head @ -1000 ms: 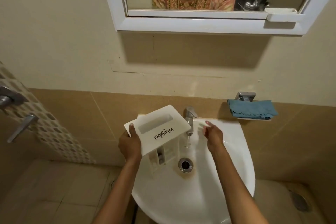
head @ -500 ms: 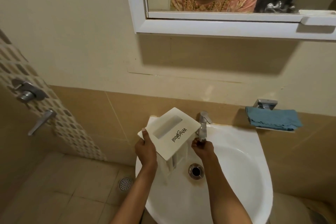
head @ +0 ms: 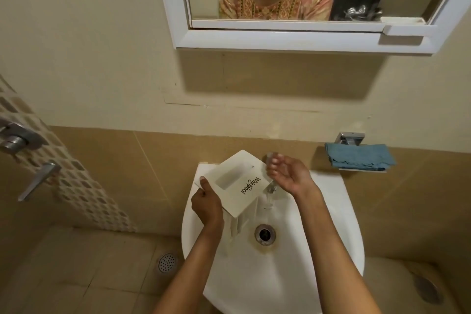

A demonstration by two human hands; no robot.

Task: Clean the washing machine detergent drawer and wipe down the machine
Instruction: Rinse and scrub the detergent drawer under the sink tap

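Observation:
A white detergent drawer (head: pixel 237 181) with a Whirlpool logo on its front panel tilts over the left side of the white sink (head: pixel 339 211). Its compartments hang down into the basin. My left hand (head: pixel 206 206) grips the drawer's left edge, thumb on the front panel. My right hand (head: pixel 290 176) is up at the tap (head: pixel 271 188), fingers curled round its blurred handle. A thin stream of water falls from the spout beside the drawer's right edge.
A folded blue cloth (head: pixel 359 157) lies on a small wall shelf right of the sink. The sink drain (head: pixel 265 234) is ringed with brown stain. A mirror cabinet (head: pixel 293 38) hangs above. Shower fittings (head: pixel 15 137) and a floor drain (head: pixel 167 262) are at the left.
My right hand rose from under the spout to the tap handle. The drawer stayed over the sink in my left hand, shifting slightly as the view moved.

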